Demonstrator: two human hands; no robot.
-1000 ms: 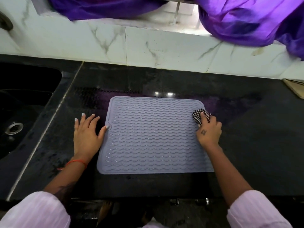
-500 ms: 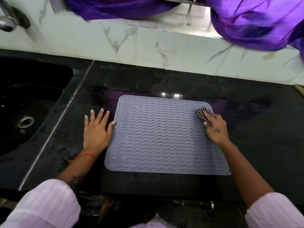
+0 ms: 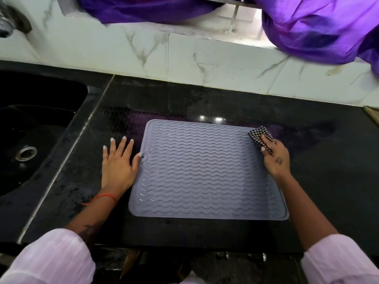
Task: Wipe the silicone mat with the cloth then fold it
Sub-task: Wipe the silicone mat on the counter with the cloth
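The silicone mat (image 3: 207,171) lies flat on the black worktop (image 3: 328,181), straight ahead of the person and between the two hands, its longer sides running left to right and its wavy ridges running the same way. The right hand (image 3: 275,158) sits at the mat's far right corner, fingers curled around a bunched black-and-white checked cloth (image 3: 258,134) that presses on that corner and partly overhangs the edge; this hand is the one already on the work. The left hand (image 3: 118,162) is spread flat, palm down, on the worktop just beside the mat's left edge, its thumb tip touching the small round tab there, gripping nothing. Judging from this, the wipe would most naturally travel from the far right corner leftward along the ridges, with the left hand pinning the opposite edge so the mat does not slide. The mat is not yet folded at all; the ridges catch light in places, though whether that is wetness cannot be told. The worktop around it is dark, glossy and streaked, with open room to the right and on the near side. A black sink (image 3: 30,140) with a metal drain lies well apart on the left, a white marbled backsplash (image 3: 205,58) runs along the far side, and purple fabric (image 3: 320,27) hangs above it.
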